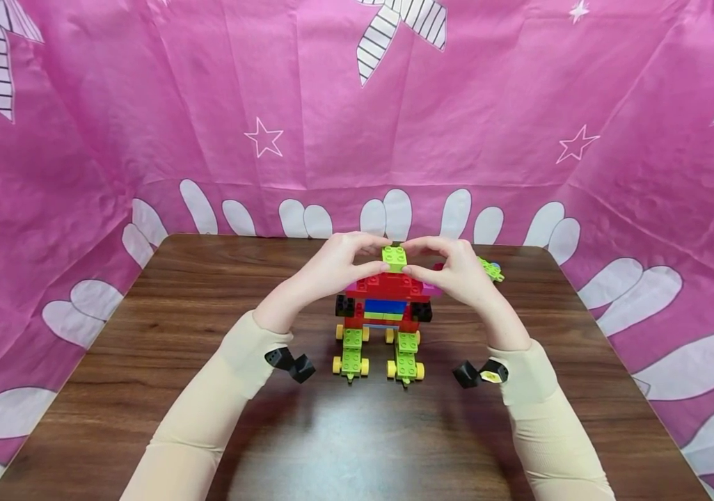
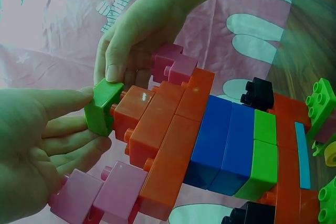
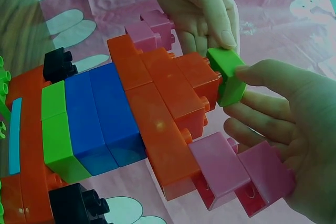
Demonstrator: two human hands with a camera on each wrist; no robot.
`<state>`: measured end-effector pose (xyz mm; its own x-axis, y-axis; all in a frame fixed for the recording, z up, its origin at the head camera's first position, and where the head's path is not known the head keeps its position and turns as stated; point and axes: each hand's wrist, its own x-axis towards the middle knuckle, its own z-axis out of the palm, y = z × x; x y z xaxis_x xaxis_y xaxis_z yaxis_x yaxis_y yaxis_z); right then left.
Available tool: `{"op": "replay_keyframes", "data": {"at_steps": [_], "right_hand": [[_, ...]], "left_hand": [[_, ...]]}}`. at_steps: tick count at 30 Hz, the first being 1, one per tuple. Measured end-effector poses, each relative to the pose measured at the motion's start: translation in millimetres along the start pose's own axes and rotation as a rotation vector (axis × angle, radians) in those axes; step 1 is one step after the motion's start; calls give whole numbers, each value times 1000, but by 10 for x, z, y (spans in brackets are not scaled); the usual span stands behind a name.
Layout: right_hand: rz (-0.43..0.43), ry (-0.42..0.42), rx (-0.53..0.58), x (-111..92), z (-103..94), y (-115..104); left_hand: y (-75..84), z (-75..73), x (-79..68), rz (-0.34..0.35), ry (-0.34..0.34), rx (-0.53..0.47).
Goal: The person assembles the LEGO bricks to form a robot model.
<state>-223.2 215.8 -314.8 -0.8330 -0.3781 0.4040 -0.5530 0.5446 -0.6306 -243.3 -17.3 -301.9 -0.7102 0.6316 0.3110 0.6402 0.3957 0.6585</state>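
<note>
A built figure of toy building bricks stands upright on the table, with a red brick (image 2: 131, 109) at its top. Over that brick is a light green brick (image 1: 394, 258), a little tilted, with red studs still showing beneath it in both wrist views. My left hand (image 1: 327, 270) pinches the green brick from the left between thumb and fingers. From the right, my right hand (image 1: 457, 273) pinches the same brick. Pink bricks (image 3: 218, 163) step out at the figure's sides, below the hands. Blue bricks (image 1: 385, 306) fill its middle, and black bricks (image 1: 421, 311) jut out on either side.
Green wheeled bases (image 1: 352, 353) with yellow wheels form the figure's feet. Behind my right hand, a small green brick piece (image 1: 492, 270) lies on the brown wooden table (image 1: 219, 278). A pink patterned cloth (image 1: 357, 153) hangs around the table's back and sides.
</note>
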Motion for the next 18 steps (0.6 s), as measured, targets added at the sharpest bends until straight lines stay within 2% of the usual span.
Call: {"op": "replay_keyframes", "data": {"at_steps": [18], "right_hand": [[16, -23, -26, 9, -14, -7]], "left_hand": [[-14, 12, 8, -23, -16, 23]]}}
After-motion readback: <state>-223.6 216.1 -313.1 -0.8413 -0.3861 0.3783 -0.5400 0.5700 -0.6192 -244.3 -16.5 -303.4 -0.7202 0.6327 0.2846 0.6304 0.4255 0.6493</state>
